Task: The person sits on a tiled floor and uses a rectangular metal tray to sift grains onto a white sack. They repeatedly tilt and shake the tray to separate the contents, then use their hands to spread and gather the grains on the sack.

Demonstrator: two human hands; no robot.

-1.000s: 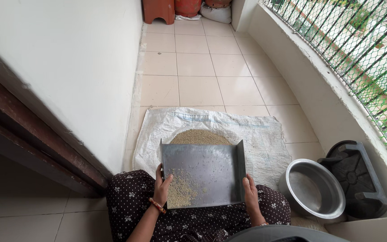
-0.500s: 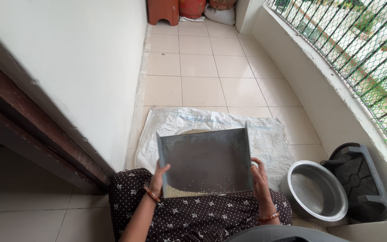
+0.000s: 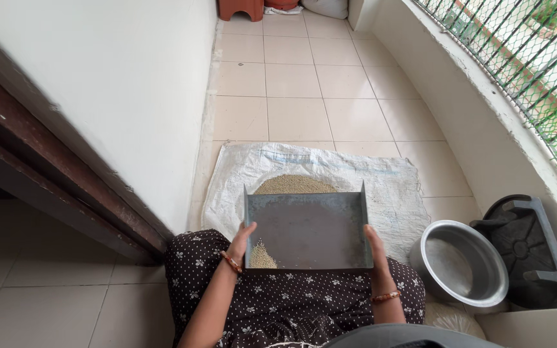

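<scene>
Metal winnowing tray [image 3: 311, 229] between left hand [image 3: 240, 243] and right hand [image 3: 376, 245], both gripping sides.

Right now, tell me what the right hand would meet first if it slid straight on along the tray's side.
The right hand points forward along the metal winnowing tray. Past the tray's front corner lies the white woven sack on the floor, probably met first; depth is unclear.

Home balcony: beige tiled floor [image 3: 304, 84], curved parapet with green mesh grille [image 3: 523, 58] at 2 o'clock, white wall [image 3: 117, 84] at 10, woven sack [image 3: 381, 180] spread ahead, steel pot [image 3: 459, 267] at 4.
</scene>
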